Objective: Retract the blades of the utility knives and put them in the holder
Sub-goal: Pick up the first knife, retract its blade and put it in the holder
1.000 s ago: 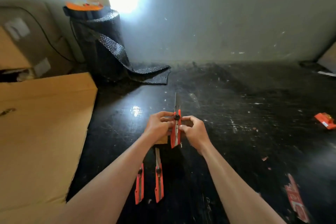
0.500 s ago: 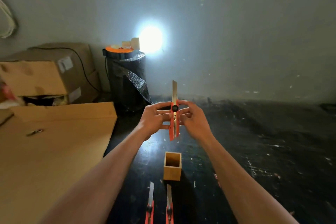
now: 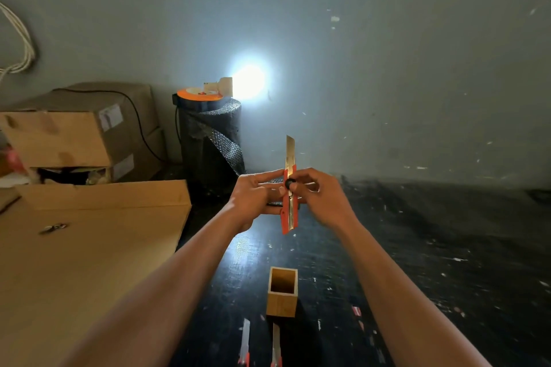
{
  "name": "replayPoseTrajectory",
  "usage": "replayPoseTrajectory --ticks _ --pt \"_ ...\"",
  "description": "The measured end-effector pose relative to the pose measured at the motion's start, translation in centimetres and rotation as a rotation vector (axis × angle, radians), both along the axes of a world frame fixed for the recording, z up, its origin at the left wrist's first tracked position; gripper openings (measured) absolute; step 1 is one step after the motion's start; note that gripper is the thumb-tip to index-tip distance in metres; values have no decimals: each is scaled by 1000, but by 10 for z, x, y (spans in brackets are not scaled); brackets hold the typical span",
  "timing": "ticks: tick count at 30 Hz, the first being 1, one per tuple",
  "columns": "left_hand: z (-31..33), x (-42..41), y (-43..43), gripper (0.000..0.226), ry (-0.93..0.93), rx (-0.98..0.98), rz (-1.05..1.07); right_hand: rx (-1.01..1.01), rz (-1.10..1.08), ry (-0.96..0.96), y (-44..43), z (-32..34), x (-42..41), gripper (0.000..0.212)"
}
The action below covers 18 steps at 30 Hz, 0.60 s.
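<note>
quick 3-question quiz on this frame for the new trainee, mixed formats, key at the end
1. True or false: the blade of the held utility knife is fully retracted.
2. How many knives lie on the table near the wooden holder?
A) none B) two C) four
3. Fill in: the holder contains ____ knives.

Key:
1. False. The blade sticks up out of the orange body, gripped between the left hand and right hand.
2. B. The left table knife and the right table knife lie side by side, blades extended.
3. No; it looks empty.
</note>
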<state>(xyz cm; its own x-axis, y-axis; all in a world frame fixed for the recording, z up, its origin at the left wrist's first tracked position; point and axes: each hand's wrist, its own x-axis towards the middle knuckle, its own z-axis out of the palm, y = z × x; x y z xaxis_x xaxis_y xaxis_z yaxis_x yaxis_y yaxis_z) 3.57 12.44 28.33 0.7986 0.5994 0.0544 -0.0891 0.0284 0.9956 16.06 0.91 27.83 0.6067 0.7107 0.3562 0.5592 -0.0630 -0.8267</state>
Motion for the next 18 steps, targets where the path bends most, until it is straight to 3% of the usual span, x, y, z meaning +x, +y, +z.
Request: replayPoseTrajectory --ticks 9,18 --pt "-5 0 0 44 13 -69 -55 -2 1 -23 -12 -7 -6 18" --pt "2 4 2 57 -8 53 -41 0 2 -90 -17 2 -6 18"
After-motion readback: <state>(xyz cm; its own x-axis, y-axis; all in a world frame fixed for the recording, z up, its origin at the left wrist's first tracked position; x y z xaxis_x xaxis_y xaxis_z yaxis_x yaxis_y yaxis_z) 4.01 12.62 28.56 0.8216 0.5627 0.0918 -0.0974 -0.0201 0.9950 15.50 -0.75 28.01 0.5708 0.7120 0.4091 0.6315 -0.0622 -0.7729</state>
